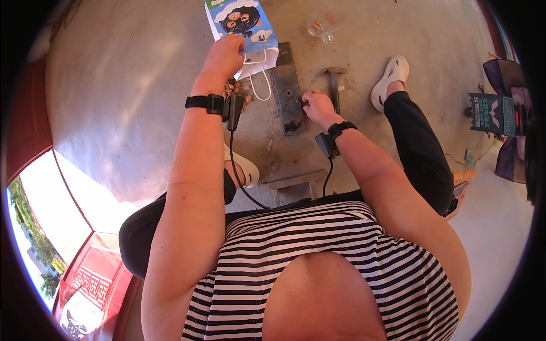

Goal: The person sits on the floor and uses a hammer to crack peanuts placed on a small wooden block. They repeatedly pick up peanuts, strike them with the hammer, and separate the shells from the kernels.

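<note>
My left hand [228,53] is closed on the open end of a blue and white paper bag [256,25] with a cartoon print, near its white handles. The bag lies tilted over the upper end of a dark, flat metal bar [289,91] on the floor. To the right of the bar, my right hand [318,106] has its fingers pinched together around a small dark thing, too small to name. A hammer [334,85] stands beside that hand, head away from me. Below the bag's opening lies a small heap of brown nuts or shells [233,87].
A clear glass or plastic cup [320,27] with brown bits sits farther off. A low wooden stool [292,181] is between my legs, with my clogs [390,81] at either side. A dark bag bearing writing [490,113] and a pink crate [463,192] stand at the right.
</note>
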`<state>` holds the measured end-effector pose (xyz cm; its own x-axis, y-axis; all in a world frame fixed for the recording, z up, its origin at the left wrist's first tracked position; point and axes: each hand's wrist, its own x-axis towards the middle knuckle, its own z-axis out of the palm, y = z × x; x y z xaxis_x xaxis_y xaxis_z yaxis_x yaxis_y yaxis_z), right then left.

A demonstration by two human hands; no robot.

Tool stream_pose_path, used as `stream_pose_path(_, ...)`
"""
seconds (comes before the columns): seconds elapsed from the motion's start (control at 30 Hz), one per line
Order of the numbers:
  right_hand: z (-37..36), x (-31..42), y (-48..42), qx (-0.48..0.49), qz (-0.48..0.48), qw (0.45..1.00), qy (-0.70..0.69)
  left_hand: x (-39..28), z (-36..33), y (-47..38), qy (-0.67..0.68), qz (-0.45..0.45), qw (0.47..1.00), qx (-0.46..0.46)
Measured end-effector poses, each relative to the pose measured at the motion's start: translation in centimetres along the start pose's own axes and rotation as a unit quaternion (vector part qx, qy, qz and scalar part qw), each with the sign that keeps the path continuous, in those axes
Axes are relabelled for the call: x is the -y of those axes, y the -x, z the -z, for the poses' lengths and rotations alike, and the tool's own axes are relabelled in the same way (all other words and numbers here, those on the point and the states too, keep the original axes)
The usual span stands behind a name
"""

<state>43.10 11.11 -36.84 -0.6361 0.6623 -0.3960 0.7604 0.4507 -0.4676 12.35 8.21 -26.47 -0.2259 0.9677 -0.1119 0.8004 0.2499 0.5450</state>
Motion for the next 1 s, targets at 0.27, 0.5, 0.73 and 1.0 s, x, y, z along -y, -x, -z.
stream_pose_path(0.27,-1.9,0.7,0.6,-0.090,0.035,0.991,0.092,0.0,-0.3,0.1,0.008,0.002,1.000,-0.003)
stream_pose_path(0.5,-0.4,0.7,-1.1,0.010,-0.045,0.999,-0.007,0.0,-0.1,0.2,0.009,0.007,1.000,-0.006)
stream_pose_path(0.73,3.8,8.0,-5.7,0.136,-0.198,0.658,-0.713,-0.5,-0.1,0.3,0.007,-0.019,0.999,-0.033)
stream_pose_path(1.0,4.0,10.7,-6.7,-0.031,-0.191,0.753,-0.629,-0.2,0.2,0.1,0.005,-0.018,0.999,-0.038)
